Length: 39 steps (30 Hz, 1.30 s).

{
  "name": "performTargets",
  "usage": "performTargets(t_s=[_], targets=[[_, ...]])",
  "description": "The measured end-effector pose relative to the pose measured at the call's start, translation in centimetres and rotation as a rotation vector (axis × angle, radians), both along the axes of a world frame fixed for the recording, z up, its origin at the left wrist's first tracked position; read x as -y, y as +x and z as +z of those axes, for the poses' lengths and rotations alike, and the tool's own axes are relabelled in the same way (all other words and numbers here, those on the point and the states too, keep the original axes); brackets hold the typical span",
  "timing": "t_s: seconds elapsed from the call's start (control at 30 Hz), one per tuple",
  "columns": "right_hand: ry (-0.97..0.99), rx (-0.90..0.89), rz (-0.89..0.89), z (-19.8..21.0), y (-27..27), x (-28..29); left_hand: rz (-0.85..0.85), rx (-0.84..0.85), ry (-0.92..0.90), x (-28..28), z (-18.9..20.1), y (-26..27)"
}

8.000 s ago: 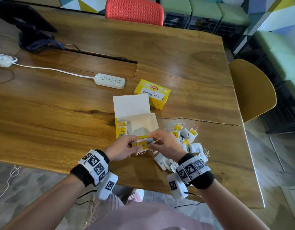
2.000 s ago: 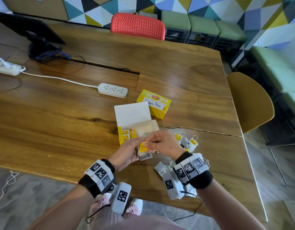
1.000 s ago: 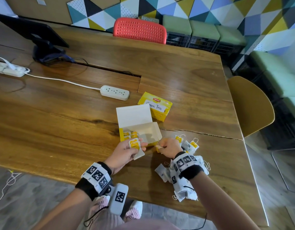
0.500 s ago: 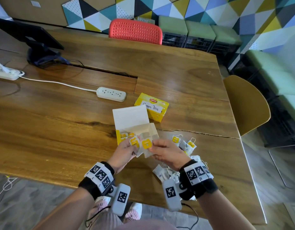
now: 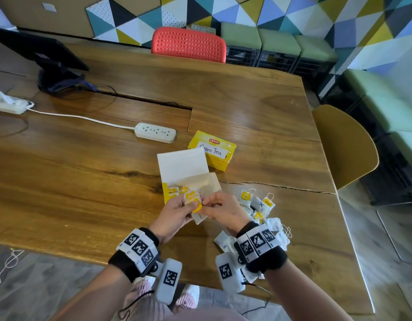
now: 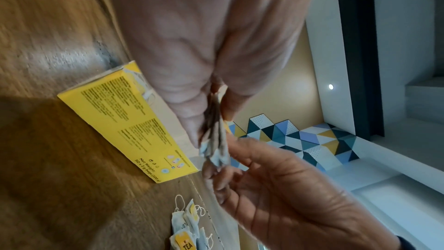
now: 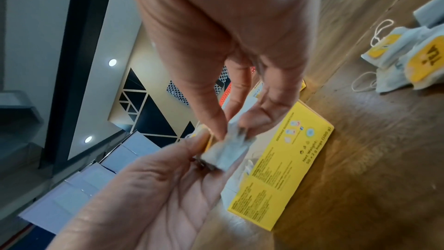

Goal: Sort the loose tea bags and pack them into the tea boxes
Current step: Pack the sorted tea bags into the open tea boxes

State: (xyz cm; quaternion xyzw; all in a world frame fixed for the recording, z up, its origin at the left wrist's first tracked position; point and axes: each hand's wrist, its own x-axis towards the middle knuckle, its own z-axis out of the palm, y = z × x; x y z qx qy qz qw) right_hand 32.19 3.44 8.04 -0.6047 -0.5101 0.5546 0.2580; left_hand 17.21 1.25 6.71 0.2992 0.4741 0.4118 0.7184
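An open yellow tea box (image 5: 169,195) with a white raised lid lies in front of me, a few tagged bags inside at its left end. Just in front of it, my left hand (image 5: 188,206) and right hand (image 5: 206,206) together pinch a small stack of tea bags (image 5: 195,201) with yellow tags. In the left wrist view the left fingertips (image 6: 192,140) clamp the stack (image 6: 217,151). In the right wrist view my right thumb and fingers pinch its paper edge (image 7: 228,149). Loose tea bags (image 5: 260,205) lie in a pile to the right. A closed box labelled Green Tea (image 5: 212,151) sits behind.
A white power strip (image 5: 155,136) and its cable lie to the back left, with a dark monitor stand (image 5: 56,75) beyond. The table's right edge (image 5: 346,228) runs close to the pile, with a mustard chair (image 5: 344,147) past it. A red chair (image 5: 188,45) stands at the far side.
A second ago my right hand was down at the loose pile while the left held the stack alone. The right has since come back to the stack, and both hands pinch it together.
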Motion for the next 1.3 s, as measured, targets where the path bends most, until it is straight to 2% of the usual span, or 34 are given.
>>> performTargets(t_s=[0.1,0.2,0.33,0.47,0.53,0.63,0.73,0.8,0.9,1.03,1.13,1.23,1.3], targets=[[-0.016,0.02,-0.003,-0.5,-0.2,-0.2,0.006,-0.092,0.038,-0.1,-0.7,-0.3],[-0.084,-0.062,-0.031,-0.7,-0.3,-0.3,0.021,-0.167,0.092,0.0,-0.8,-0.7],[-0.017,-0.043,0.035,-0.5,-0.4,-0.4,0.015,-0.298,0.232,0.1,-0.7,-1.0],[0.078,-0.06,0.135,0.2,-1.0,-0.5,0.017,-0.328,0.32,-0.8,-0.2,-1.4],[0.114,-0.02,0.095,0.2,-1.1,-1.5,0.043,-0.331,0.33,-1.1,0.0,-1.8],[0.124,0.091,-0.081,-0.3,-0.7,-4.0,0.232,-0.372,0.335,-1.7,-0.3,-2.8],[0.141,0.191,-0.154,-0.2,-0.4,-5.4,0.485,-0.405,0.2,-2.0,-1.6,-3.8],[0.146,0.281,-0.099,-0.2,-0.8,-5.6,0.582,-0.46,0.129,-1.9,-2.7,-4.2],[0.12,0.436,0.065,-0.8,-2.0,-5.6,0.576,-0.55,0.047,-1.4,-4.2,-4.4],[0.023,0.577,0.204,-1.9,-3.5,-5.8,0.502,-0.53,-0.03,-1.3,-6.5,-4.3],[0.032,0.695,0.275,-1.7,-4.3,-6.0,0.478,-0.505,-0.055,-1.6,-7.8,-4.4],[0.065,0.806,0.394,-1.3,-5.0,-5.8,0.475,-0.515,-0.074,-1.8,-7.8,-4.4],[0.063,0.869,0.405,-1.6,-5.2,-5.8,0.481,-0.515,-0.077,-1.9,-7.5,-4.3]])
